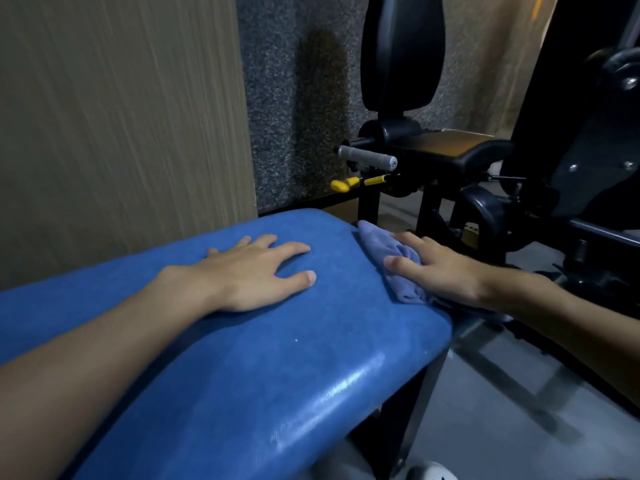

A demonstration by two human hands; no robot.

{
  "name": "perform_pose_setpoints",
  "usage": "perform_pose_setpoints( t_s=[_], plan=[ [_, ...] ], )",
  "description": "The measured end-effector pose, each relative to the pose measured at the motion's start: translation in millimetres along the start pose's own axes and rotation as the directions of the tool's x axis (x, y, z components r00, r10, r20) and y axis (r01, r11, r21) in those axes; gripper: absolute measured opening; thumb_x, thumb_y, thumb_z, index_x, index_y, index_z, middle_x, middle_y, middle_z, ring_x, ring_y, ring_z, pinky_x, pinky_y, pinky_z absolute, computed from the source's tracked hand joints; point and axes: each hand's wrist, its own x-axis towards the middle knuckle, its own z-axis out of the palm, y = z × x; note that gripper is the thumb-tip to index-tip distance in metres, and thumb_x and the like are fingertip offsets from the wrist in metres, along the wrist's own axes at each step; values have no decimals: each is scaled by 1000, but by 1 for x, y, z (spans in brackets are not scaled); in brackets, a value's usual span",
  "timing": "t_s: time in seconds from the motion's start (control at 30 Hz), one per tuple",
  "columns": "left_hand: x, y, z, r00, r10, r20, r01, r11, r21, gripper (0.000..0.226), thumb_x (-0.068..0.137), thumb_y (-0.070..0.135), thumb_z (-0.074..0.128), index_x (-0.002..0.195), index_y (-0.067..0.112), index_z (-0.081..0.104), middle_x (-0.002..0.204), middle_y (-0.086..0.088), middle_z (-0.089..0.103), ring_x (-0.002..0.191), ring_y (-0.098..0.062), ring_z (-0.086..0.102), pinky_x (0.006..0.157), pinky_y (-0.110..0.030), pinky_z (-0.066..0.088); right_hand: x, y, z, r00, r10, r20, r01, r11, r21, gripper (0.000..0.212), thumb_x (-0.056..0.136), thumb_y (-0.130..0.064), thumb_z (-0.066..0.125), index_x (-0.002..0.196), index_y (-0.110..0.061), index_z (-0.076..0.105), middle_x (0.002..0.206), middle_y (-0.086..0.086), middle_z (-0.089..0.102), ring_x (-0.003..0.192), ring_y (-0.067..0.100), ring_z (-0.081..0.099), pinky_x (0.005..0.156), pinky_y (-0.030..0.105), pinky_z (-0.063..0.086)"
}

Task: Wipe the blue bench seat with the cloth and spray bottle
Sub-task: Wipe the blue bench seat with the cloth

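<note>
The blue bench seat (263,358) fills the lower left and middle of the head view, padded and a little glossy at its near edge. My left hand (256,271) lies flat on its top, fingers spread, holding nothing. My right hand (436,268) presses a crumpled pale blue cloth (388,247) against the seat's far right end, where the padding curves down. Part of the cloth is hidden under my palm. No spray bottle is in view.
A black gym machine (568,140) with a seat pad, a grey handle (369,156) and a yellow adjustment lever (346,184) stands just beyond the bench's right end. A beige wall panel (121,116) rises behind the bench. Grey floor (519,410) lies at the lower right.
</note>
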Motion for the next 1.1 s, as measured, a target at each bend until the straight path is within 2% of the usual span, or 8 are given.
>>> perform_pose_setpoints(
  t_s=[0.07,0.2,0.3,0.47,0.67,0.8,0.93,1.1],
  plan=[
    [2,-3,-1,1000,10,2,-10,1000,3,65,84,82,25,144,60,13,161,8,17,149,-22,14,112,-60,21,-8,0,-2,999,-10,40,10,1000,-2,54,90,-60,45,139,-40,34,125,1,45,117,22,48,101,39,35],
    [1,-3,4,1000,12,16,-12,1000,18,73,77,86,19,145,60,7,163,7,10,150,-23,8,114,-59,19,30,-13,-2,997,18,81,-13,998,-57,67,90,-60,46,148,-35,23,137,5,38,126,29,44,100,36,34],
    [3,-6,1,1000,3,25,-3,1000,15,70,80,85,21,145,61,6,163,10,9,150,-20,7,115,-58,16,72,-22,5,997,9,78,-7,1000,-18,68,90,-60,45,148,-32,25,139,11,38,127,31,43,94,35,32],
    [11,-20,-12,998,-9,-62,11,1000,22,62,90,73,27,147,50,23,154,17,26,141,-14,27,108,-50,28,63,-9,5,992,-31,119,37,998,-51,71,83,-72,36,145,-41,23,132,3,38,125,31,45,104,42,33],
    [48,-42,-13,986,-166,13,166,986,20,64,87,79,21,146,57,13,160,5,19,145,-24,24,111,-58,24,68,-11,3,989,-68,130,79,993,-84,51,89,-62,41,134,-43,27,120,0,39,113,30,51,98,41,38],
    [52,-44,-15,988,-153,-8,153,987,50,61,87,77,22,145,57,15,153,10,26,139,-23,31,108,-54,28,112,-27,13,992,-81,101,85,996,-30,57,89,-61,42,139,-37,30,120,3,41,117,29,49,92,36,35],
    [47,-62,-15,982,-191,12,191,981,-24,70,81,83,20,145,57,13,154,13,23,139,-21,33,107,-55,30,95,-9,10,985,-102,136,107,994,-27,63,89,-66,36,146,-44,19,131,-3,36,124,26,46,104,40,34],
    [47,-68,-9,983,-182,6,182,983,-38,72,81,84,22,147,56,11,159,16,17,143,-18,26,109,-57,26,120,-23,11,979,-142,147,151,987,-50,59,91,-60,40,144,-41,23,128,-2,37,117,24,48,99,38,37]
  ],
)
